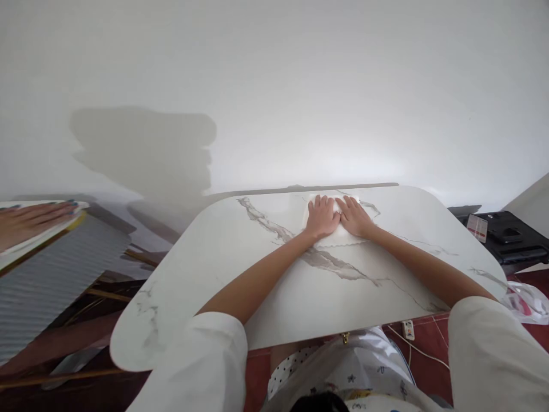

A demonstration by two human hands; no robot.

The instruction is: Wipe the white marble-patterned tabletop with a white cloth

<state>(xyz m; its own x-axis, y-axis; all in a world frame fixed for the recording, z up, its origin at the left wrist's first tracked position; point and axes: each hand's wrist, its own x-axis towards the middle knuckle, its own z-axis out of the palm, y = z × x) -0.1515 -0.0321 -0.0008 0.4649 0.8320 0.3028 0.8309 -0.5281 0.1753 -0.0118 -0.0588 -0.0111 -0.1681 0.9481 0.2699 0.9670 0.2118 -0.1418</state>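
Note:
A white sheet with a wavy edge (338, 239), cloth or paper, lies flat near the far edge of the marble-patterned white table (206, 269). On its left half rests my left hand (321, 216), palm down with the fingers stretched forward. My right hand (354, 217) presses flat beside it on the sheet's right half, fingers also extended. The two hands nearly meet at the thumbs, and part of the sheet is hidden beneath them. Neither hand has its fingers wrapped around anything.
A white wall (274, 103) rises behind the table. At far left, another person's hand (38, 223) lies on a second white surface. A black case (510, 234) and a clear plastic bag (527, 302) are at right. A power socket (408, 329) with a cable sits on the red floor.

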